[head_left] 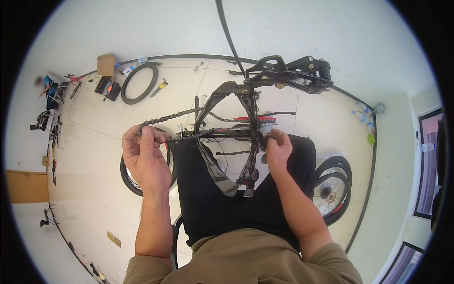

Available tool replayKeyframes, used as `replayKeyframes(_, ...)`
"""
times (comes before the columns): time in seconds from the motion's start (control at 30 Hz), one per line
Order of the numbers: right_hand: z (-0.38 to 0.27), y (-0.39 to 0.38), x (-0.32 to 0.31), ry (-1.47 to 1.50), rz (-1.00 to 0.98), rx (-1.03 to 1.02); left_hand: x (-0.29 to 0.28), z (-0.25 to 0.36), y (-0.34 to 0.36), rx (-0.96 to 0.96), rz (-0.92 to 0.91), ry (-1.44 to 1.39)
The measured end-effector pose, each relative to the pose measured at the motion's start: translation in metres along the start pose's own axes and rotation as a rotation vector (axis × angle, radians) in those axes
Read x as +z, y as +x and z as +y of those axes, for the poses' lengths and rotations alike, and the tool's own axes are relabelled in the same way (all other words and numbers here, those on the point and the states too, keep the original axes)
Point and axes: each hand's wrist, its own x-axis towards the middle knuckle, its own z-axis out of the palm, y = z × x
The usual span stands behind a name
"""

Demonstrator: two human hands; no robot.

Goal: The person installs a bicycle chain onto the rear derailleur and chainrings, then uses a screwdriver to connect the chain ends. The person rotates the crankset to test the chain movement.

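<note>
My left hand (149,154) pinches a bicycle chain (171,116) between thumb and fingers. The chain is stretched out to the left in a long loop, and its two runs lead right to a black bicycle frame (216,100). That frame stands over my lap, its forked end pointing toward me. A red-edged chainring (255,119) shows behind its right-hand tube. My right hand (279,149) is closed at that tube, its fingertips on a small dark part; the fingers hide what exactly they grip.
Wheels (332,196) lean at my right, and another wheel (132,177) lies partly behind my left hand. A loose tyre (140,84), an open cardboard box (107,65) and a toolbox (108,88) sit on the far-left floor. A black shock linkage (291,75) juts out at the frame's far end.
</note>
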Motion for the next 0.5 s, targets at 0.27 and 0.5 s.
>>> replayKeyframes(0.27, -0.013, -0.045, 0.001, -0.210, -0.168, -0.084, -0.017, -0.027, -0.005, -0.046, 0.130, -0.007)
replayKeyframes(0.5, -0.021, -0.057, 0.007, -0.319, -0.281, -0.323, -0.044, -0.061, 0.004, -0.120, 0.161, 0.172)
